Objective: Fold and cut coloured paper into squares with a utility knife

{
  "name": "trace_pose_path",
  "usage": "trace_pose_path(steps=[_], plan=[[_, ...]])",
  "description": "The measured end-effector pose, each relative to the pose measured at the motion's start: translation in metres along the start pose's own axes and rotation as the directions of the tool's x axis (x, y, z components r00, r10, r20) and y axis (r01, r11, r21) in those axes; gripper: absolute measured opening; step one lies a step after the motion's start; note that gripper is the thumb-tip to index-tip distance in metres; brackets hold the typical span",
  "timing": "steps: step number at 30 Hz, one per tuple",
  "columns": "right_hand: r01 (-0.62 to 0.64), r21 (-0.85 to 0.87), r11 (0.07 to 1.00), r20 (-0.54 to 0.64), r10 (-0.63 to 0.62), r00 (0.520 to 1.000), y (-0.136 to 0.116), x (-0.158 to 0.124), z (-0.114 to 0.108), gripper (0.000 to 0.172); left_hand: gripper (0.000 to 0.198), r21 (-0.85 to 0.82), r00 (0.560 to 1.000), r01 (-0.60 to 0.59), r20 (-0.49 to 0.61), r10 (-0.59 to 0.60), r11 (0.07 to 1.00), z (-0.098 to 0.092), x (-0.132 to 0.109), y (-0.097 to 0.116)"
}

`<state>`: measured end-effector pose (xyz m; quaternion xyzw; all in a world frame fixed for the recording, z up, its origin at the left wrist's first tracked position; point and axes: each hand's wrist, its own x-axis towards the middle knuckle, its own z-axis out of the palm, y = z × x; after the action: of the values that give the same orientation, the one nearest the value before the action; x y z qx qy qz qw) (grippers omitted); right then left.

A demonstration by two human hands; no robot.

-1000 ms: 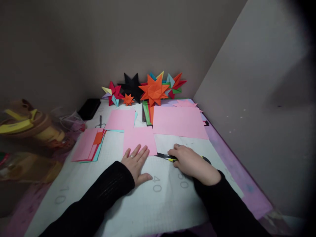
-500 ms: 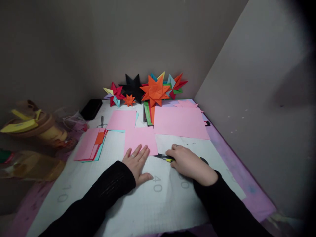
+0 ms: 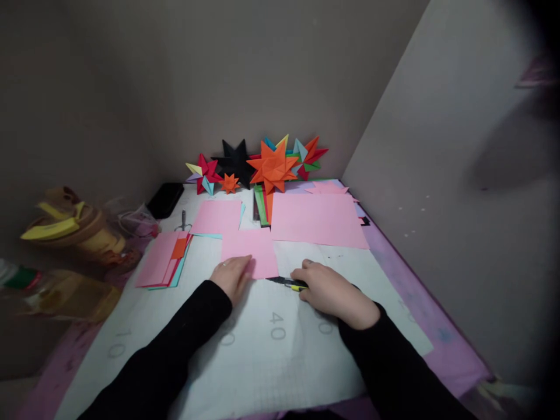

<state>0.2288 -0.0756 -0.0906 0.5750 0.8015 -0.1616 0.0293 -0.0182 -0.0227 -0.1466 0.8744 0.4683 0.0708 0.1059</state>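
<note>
A pink paper square point(image 3: 262, 248) lies on the white gridded mat point(image 3: 301, 373) in front of me. My left hand point(image 3: 231, 277) is at its lower left edge, fingers drawn together, and whether they grip the paper is hidden. Beside the square's lower right corner, my right hand point(image 3: 330, 291) is closed on a yellow-and-black cutter point(image 3: 297, 286). The cutter's dark tip points left, just under the square's bottom edge, and the rest is under my palm.
Pink sheets point(image 3: 319, 219) and a stack of coloured papers point(image 3: 160, 262) lie around. Folded stars point(image 3: 272, 166) lean at the back wall. Small scissors point(image 3: 184, 221), a black phone point(image 3: 165, 199), a pot point(image 3: 79, 227) and a bottle point(image 3: 65, 291) are on the left.
My left hand has gone from lying flat with spread fingers to a drawn-together shape, a little further left. The cutter's tip has shifted slightly left. The camera view has moved a little.
</note>
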Motion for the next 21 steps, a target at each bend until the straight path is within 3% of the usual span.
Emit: trace_pose_path(steps=[3, 6, 12, 14, 18, 21], plan=[[-0.010, 0.004, 1.000, -0.003, 0.010, 1.000, 0.001, 0.000, 0.001, 0.020, 0.037, 0.025, 0.991, 0.079, -0.111, -0.076, 0.997, -0.006, 0.007, -0.017], [-0.015, -0.025, 1.000, -0.033, 0.014, 0.999, 0.004, 0.003, 0.002, 0.023, 0.038, 0.014, 0.984, 0.126, -0.130, -0.123, 0.992, -0.012, 0.007, -0.026], [-0.058, -0.061, 0.996, -0.081, 0.053, 0.995, 0.012, 0.011, 0.003, 0.038, 0.031, -0.105, 0.976, 0.217, 0.045, -0.213, 0.971, -0.020, 0.001, -0.025], [-0.055, -0.058, 0.997, -0.084, 0.050, 0.995, 0.013, 0.012, 0.003, 0.040, 0.029, -0.108, 0.984, 0.172, 0.060, -0.166, 0.979, -0.020, 0.000, -0.025], [-0.049, -0.066, 0.997, -0.106, 0.042, 0.993, 0.014, 0.011, 0.005, 0.040, 0.033, -0.111, 0.996, -0.075, 0.045, 0.080, 0.991, -0.015, -0.001, -0.031], [-0.038, -0.090, 0.995, -0.115, 0.028, 0.993, 0.014, 0.011, 0.008, 0.038, 0.036, -0.043, 0.980, -0.145, 0.128, 0.149, 0.988, -0.009, 0.000, -0.035]])
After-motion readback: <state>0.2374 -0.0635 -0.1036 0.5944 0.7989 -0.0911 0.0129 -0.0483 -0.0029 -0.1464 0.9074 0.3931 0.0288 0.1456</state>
